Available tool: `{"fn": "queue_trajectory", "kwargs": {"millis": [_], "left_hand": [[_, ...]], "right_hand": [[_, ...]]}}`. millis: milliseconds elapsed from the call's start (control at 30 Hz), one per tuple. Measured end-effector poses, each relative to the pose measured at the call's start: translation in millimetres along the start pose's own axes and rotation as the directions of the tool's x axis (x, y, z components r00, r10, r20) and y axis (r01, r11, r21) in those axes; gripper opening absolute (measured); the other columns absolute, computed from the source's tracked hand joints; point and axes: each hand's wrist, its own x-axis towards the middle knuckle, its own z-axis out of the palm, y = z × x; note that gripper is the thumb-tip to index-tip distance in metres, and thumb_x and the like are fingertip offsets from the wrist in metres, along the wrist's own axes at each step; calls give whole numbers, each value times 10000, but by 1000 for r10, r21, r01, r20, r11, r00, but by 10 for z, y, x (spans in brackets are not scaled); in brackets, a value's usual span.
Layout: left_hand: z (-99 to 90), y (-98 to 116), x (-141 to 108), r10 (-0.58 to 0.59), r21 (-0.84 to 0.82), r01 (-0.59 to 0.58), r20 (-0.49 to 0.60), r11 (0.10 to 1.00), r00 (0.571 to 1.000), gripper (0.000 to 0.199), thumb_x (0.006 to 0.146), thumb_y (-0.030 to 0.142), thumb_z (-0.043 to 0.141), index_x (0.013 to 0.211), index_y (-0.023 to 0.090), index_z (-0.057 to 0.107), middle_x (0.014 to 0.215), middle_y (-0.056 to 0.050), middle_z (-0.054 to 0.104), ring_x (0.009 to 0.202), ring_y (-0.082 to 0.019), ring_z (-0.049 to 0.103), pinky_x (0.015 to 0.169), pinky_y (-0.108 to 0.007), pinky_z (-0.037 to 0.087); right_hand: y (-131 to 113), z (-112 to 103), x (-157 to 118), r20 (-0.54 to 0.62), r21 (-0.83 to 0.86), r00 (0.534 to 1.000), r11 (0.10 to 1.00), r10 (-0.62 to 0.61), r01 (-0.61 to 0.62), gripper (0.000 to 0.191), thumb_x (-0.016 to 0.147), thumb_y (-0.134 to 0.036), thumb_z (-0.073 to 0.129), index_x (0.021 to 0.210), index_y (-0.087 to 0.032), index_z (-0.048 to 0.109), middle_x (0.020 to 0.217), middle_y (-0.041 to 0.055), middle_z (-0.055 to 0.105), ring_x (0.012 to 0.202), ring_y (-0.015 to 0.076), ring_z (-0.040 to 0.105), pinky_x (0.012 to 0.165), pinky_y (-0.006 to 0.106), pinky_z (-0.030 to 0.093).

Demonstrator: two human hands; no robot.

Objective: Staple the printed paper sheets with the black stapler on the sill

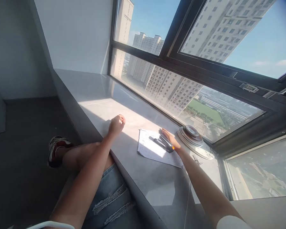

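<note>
My left hand (117,125) is closed above the sunlit part of the light sill, its fingers curled together; what it holds, if anything, is too small to make out. My right hand (171,138) is beside a black stapler (165,143), on its right side, with fingers stretched along it. The stapler lies over white sheets of paper (149,150) that bear printed or written lines. Whether my right fingers grip the stapler is hard to tell.
Stacked plates (187,141) with a dark round item on top stand by the window, right of my right hand. A small metal object (196,160) lies near them. The sill's front edge (133,187) runs beside my legs.
</note>
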Motion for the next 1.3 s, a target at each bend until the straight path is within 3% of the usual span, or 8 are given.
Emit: {"fn": "queue_trajectory", "kwargs": {"millis": [133, 300, 467, 600, 867, 1100, 1200, 1300], "left_hand": [[-126, -17, 23, -125, -100, 109, -179, 989, 976, 121, 846, 138, 586, 773, 229, 617, 775, 0, 695, 623, -164, 561, 654, -287, 447], [-152, -47, 67, -304, -231, 235, -334, 944, 892, 86, 823, 159, 602, 779, 229, 625, 765, 2, 678, 731, -185, 621, 676, -277, 474], [-147, -49, 48, -349, -269, 272, -305, 924, 886, 41, 816, 203, 631, 793, 227, 655, 770, 10, 670, 738, -186, 620, 674, -278, 469], [-170, 3, 20, -328, -206, 278, -267, 938, 906, 56, 805, 183, 631, 778, 232, 639, 731, 23, 638, 666, -176, 573, 631, -282, 433], [-151, 26, -23, -240, -76, 229, -194, 970, 951, 116, 813, 162, 599, 734, 244, 575, 668, 37, 610, 644, -177, 562, 633, -288, 413], [17, 32, -106, -85, 84, 75, 130, 994, 988, 144, 857, 153, 590, 789, 241, 682, 665, 15, 639, 667, -198, 617, 648, -297, 453], [83, 70, -157, 80, 102, -119, 328, 988, 941, 160, 915, 199, 609, 890, 239, 762, 881, -33, 737, 818, -222, 693, 785, -333, 562], [105, 106, -210, 240, 109, -350, 541, 930, 806, 234, 970, 284, 642, 1119, 249, 819, 1343, -87, 730, 1264, -286, 681, 1113, -423, 544]], "right_hand": [[-141, 267, 204, 101, -38, 995, 999, -22, 26, 602, 958, -595, 604, 1453, -272, 720, 1589, 138, 640, 1581, 390, 481, 1305, 558, 418], [-777, 784, 599, 195, -86, 977, 991, -86, 104, 576, 1052, -491, 513, 1575, -279, 627, 1663, 78, 573, 1630, 356, 416, 1335, 628, 344], [-1495, 1308, 1009, 252, -106, 957, 979, -145, 177, 547, 1126, -361, 426, 1640, -217, 543, 1785, 74, 392, 1672, 334, 325, 1338, 661, 223], [-1763, 1461, 1102, 301, -97, 932, 965, -204, 243, 549, 1142, -321, 420, 1670, -190, 493, 1792, 57, 384, 1683, 315, 288, 1363, 612, 159], [-1261, 1216, 881, 301, -205, 940, 952, -159, 227, 641, 1144, -422, 302, 1740, -199, 376, 1841, 69, 244, 1727, 303, 159, 1382, 636, 183], [-504, 813, 463, 168, -253, 986, 966, -11, 54, 574, 1142, -446, 329, 1648, -230, 489, 1808, 132, 344, 1708, 333, 232, 1345, 671, 256], [-392, 781, 405, 105, -206, 994, 979, 15, 7, 535, 1128, -447, 372, 1581, -229, 553, 1778, 155, 400, 1694, 376, 263, 1320, 718, 273], [-379, 807, 435, 58, -120, 998, 993, -3, 10, 453, 1089, -382, 432, 1463, -243, 645, 1706, 155, 506, 1654, 390, 351, 1296, 723, 321]]}}
